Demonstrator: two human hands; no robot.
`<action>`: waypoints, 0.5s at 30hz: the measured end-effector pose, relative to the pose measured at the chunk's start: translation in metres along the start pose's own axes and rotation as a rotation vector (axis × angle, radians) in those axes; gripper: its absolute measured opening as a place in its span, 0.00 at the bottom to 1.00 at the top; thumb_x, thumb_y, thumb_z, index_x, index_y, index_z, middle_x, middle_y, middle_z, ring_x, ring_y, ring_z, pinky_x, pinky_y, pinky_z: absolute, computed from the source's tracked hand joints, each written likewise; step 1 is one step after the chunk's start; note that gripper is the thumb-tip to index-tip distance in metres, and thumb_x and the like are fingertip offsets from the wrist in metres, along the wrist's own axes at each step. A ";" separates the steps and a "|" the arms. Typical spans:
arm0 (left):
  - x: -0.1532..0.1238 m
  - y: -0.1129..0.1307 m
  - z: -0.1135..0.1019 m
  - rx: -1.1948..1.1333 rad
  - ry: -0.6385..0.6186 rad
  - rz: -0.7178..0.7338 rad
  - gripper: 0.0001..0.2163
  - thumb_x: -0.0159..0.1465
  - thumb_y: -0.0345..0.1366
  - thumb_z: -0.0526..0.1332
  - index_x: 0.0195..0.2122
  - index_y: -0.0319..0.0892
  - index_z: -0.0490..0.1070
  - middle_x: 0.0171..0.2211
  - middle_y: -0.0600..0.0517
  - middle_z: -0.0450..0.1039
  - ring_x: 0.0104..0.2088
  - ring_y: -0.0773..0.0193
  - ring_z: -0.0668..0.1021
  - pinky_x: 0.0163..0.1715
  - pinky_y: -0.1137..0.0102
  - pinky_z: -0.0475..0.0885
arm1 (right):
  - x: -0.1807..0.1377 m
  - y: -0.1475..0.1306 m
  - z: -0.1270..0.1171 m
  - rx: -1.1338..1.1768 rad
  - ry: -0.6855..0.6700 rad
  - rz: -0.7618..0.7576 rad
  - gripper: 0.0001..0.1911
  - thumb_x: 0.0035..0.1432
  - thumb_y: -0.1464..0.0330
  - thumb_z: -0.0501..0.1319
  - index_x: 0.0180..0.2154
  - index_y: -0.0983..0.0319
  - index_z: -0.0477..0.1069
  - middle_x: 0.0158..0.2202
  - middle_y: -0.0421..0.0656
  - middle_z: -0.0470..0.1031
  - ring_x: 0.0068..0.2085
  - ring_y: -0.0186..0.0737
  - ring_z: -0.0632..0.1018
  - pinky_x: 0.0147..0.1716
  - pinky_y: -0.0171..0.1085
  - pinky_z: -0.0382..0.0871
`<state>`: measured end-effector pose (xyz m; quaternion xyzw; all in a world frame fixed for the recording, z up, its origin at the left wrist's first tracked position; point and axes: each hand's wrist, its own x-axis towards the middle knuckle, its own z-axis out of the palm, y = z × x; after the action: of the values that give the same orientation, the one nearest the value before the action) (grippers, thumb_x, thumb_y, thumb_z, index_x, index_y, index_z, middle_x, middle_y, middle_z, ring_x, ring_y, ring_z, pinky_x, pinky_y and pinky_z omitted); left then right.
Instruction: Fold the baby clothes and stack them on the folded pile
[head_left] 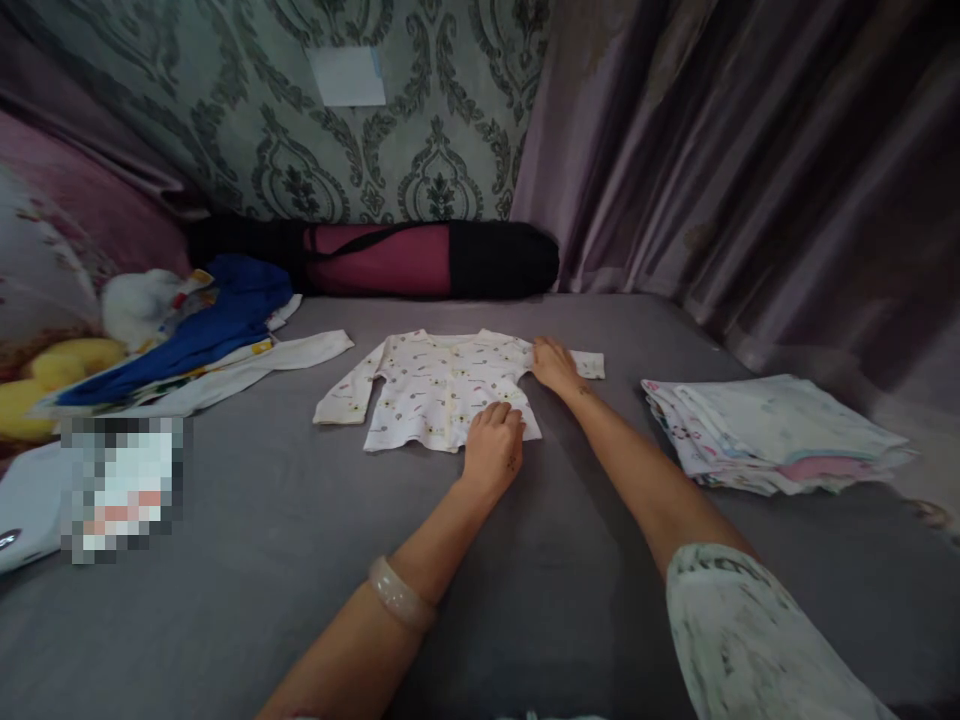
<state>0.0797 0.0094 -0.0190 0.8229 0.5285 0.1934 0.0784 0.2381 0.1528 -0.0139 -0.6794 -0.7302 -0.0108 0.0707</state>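
A small white long-sleeved baby shirt (420, 385) with a scattered print lies spread on the grey sheet, its neckline at the far side. My left hand (495, 445) rests on the lower right part of its front, fingers laid on the cloth. Farther up, my right hand (556, 368) lies across the right sleeve near the shoulder, its fingers stretched out over the fabric. The cuff of that sleeve shows beyond the hand. The left sleeve angles down and outward, touched by neither hand.
To the right sits a stack of folded clothes (795, 425). On the left are a blue garment (217, 320), a white garment (277, 358) and plush toys (82, 365). A black and maroon long bag (382, 262) lies along the wall. Curtains (637, 150) hang at the right.
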 end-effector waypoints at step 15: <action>-0.006 0.001 0.001 0.058 -0.051 0.102 0.15 0.67 0.42 0.53 0.52 0.43 0.67 0.57 0.42 0.63 0.56 0.50 0.65 0.53 0.55 0.61 | 0.005 -0.003 0.005 0.259 0.045 -0.103 0.23 0.65 0.62 0.46 0.58 0.61 0.63 0.63 0.51 0.58 0.62 0.49 0.60 0.57 0.50 0.54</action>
<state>0.0788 0.0037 -0.0207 0.8554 0.4891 0.1605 0.0579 0.2343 0.1580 -0.0178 -0.6258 -0.7577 0.0648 0.1733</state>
